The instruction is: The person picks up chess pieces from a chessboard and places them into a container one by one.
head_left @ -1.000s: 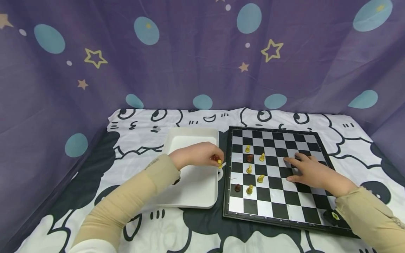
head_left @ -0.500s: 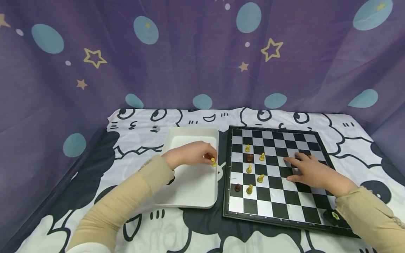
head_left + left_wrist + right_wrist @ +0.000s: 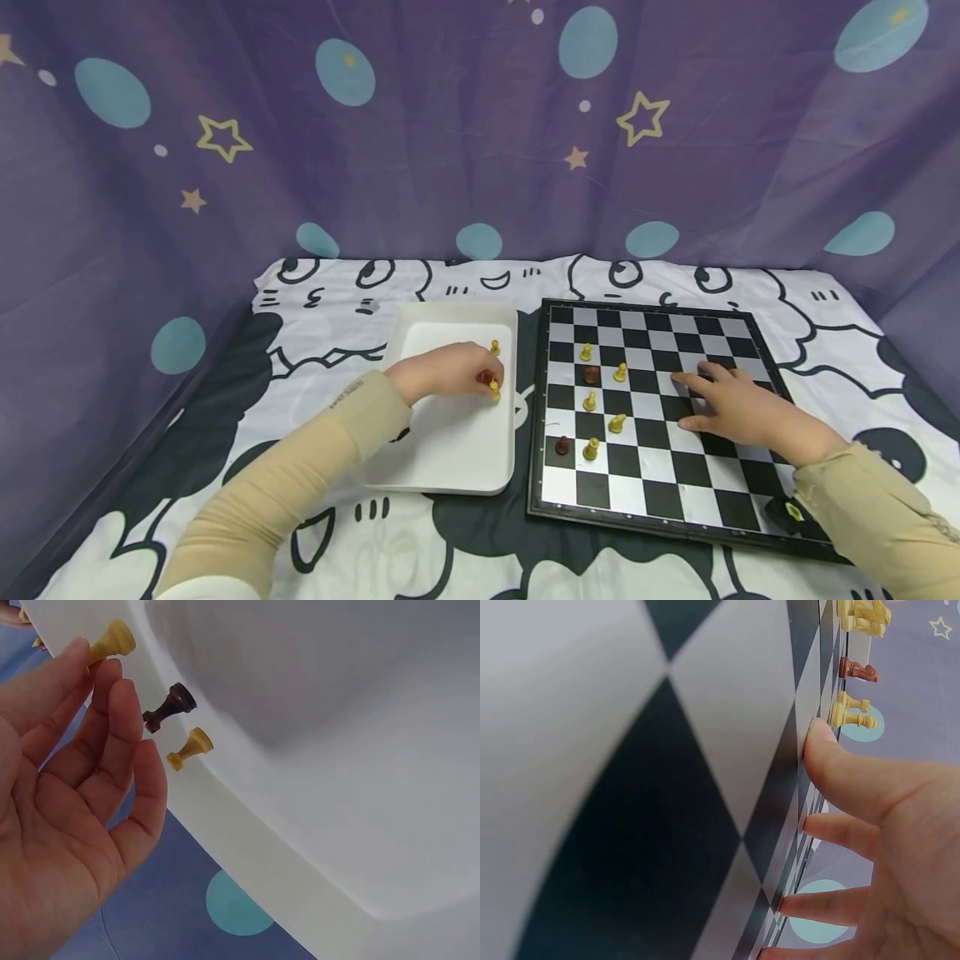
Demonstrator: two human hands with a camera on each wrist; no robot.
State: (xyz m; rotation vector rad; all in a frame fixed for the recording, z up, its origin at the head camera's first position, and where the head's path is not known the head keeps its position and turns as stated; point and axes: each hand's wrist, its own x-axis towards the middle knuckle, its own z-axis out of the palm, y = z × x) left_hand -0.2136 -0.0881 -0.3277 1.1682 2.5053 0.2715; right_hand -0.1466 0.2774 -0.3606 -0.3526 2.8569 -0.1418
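Observation:
Thumb and fingertips of my left hand (image 3: 453, 369) pinch a yellow chess piece (image 3: 116, 639) over the white tray (image 3: 450, 467). Beside those fingers, in the left wrist view, a dark brown chess piece (image 3: 171, 706) and another yellow chess piece (image 3: 192, 748) stand by the tray's wall. My right hand (image 3: 738, 408) rests on the chessboard (image 3: 663, 500), fingers spread and fingertips touching the squares. On the board's left part are several yellow chess pieces, among them a knight (image 3: 617, 423), plus a reddish-brown piece (image 3: 591, 375) and a small brown piece (image 3: 562, 446).
The tray lies left of the board, with a narrow gap between them. A cartoon-printed cloth (image 3: 480, 533) covers the table. Behind hangs a purple curtain (image 3: 480, 167). A small dark object (image 3: 785, 515) sits beside the right forearm, over the board's near right corner.
My left hand has moved left from the tray's right edge to over its inside, carrying the yellow chess piece, uncovering another yellow piece behind it. My right hand stays put.

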